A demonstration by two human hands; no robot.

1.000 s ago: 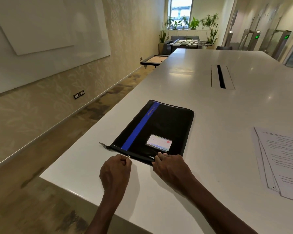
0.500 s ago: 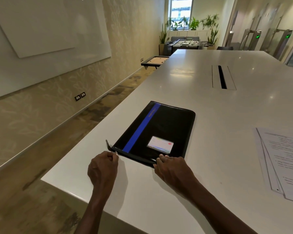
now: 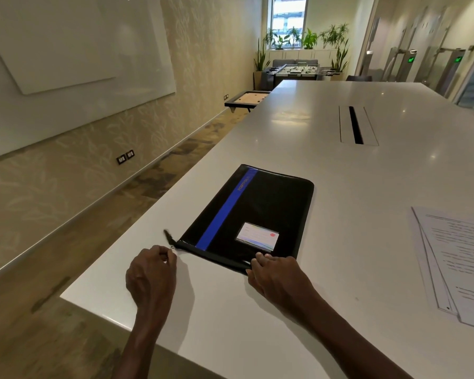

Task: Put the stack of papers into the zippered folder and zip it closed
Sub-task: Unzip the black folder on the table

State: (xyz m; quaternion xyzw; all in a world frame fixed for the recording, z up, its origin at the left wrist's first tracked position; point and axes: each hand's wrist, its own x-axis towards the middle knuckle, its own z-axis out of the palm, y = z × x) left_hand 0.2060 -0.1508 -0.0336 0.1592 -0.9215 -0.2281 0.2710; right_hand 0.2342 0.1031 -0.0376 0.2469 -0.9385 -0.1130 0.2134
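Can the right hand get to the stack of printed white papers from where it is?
Probably yes. The right hand only presses the near edge of the black zippered folder with the blue stripe; bare white table lies between it and the stack of printed white papers.

Two bare hands and forearms enter from the bottom edge. Left hand and right hand: no gloves, no rings, no watch or bands visible. Both forearms bare all the way to the frame edge; no sleeve in view. Short nails visible on right fingertips. Knuckles and tendons show on the backs of both hands.
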